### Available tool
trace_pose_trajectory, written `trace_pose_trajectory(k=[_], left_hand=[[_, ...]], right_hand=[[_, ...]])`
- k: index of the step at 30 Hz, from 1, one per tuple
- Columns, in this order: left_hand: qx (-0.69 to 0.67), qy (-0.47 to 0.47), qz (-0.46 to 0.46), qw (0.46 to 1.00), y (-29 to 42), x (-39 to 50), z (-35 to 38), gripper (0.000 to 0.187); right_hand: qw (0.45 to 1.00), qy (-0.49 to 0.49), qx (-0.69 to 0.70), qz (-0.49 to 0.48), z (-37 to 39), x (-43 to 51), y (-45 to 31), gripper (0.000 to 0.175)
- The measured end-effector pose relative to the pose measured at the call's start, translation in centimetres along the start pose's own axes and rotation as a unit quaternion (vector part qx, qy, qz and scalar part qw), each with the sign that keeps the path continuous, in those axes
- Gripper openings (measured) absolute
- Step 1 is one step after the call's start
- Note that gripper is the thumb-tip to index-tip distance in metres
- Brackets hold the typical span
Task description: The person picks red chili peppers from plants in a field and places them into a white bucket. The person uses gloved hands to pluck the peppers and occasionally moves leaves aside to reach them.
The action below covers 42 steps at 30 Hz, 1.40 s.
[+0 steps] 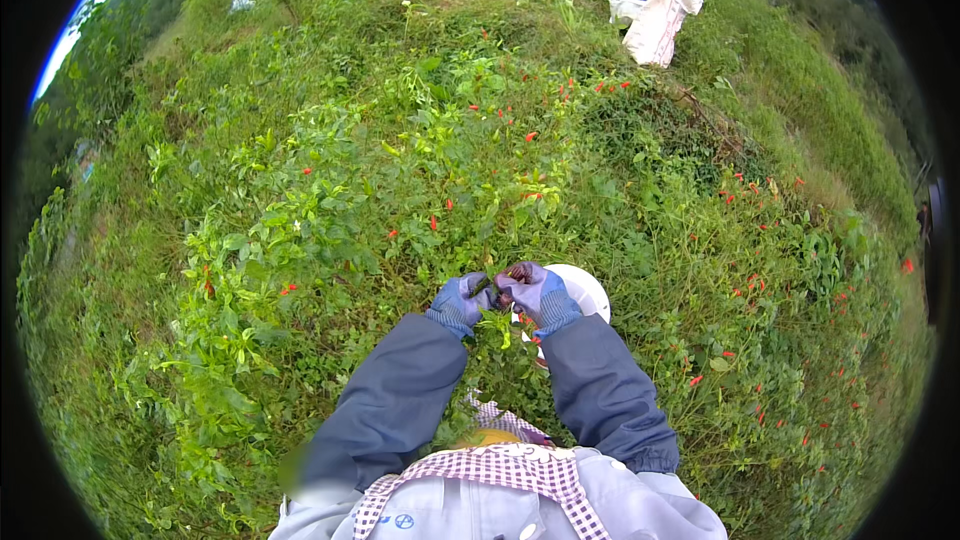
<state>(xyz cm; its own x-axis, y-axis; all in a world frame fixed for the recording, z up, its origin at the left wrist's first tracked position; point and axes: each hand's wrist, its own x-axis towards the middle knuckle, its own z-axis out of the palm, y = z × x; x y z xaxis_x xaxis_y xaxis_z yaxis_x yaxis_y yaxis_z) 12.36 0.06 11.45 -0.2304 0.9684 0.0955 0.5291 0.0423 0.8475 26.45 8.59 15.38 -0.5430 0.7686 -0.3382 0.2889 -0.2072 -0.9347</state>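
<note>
My left hand (pixel 459 304) and my right hand (pixel 532 295) meet close together over a chili pepper plant (pixel 496 326). Both wear purple-blue work gloves with dark-stained fingers. Between the left thumb and fingers shows a dark green plant part (pixel 481 286), perhaps a stem or leaf. The right fingers curl inward beside it, and whatever they may hold is hidden. Partly behind the right hand and forearm stands a white bucket (pixel 595 295). Some red chili peppers (pixel 528 325) show below the right hand, at the near side of the bucket.
Leafy chili plants (pixel 300 232) and weeds surround me, with red peppers (pixel 531 136) scattered among them. More fruit (pixel 750 285) hangs at the right. A white woven sack (pixel 658 26) stands at the far right, near a patch of dark, tangled foliage (pixel 660 127).
</note>
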Motion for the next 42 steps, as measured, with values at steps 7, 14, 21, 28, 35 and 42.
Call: trace_pose_trajectory(k=[7,14,21,28,35,42], left_hand=[[-0.036,-0.002,0.017,0.999,0.7,-1.3,-0.5,0.016],[-0.070,0.046,-0.033,0.996,-2.0,-1.3,0.9,0.019],[-0.101,0.025,-0.192,0.976,-2.6,-1.0,1.5,0.021],[-0.235,0.040,-0.125,0.963,0.1,-1.9,0.5,0.020],[-0.004,0.083,-0.088,0.993,-0.8,-1.9,0.8,0.023],[0.094,0.093,-0.098,0.986,0.1,-2.0,0.6,0.020]], right_hand=[[0.965,-0.038,0.256,0.037,0.5,-0.3,2.2,0.021],[0.867,0.077,-0.414,-0.267,2.0,-3.3,-0.2,0.017],[0.897,0.097,-0.290,-0.320,2.5,-0.7,3.9,0.019],[0.991,0.009,0.095,-0.098,2.1,2.2,7.2,0.024],[0.941,0.085,-0.188,-0.269,3.1,1.3,7.3,0.023],[0.968,0.069,-0.067,-0.231,4.0,0.9,6.9,0.021]])
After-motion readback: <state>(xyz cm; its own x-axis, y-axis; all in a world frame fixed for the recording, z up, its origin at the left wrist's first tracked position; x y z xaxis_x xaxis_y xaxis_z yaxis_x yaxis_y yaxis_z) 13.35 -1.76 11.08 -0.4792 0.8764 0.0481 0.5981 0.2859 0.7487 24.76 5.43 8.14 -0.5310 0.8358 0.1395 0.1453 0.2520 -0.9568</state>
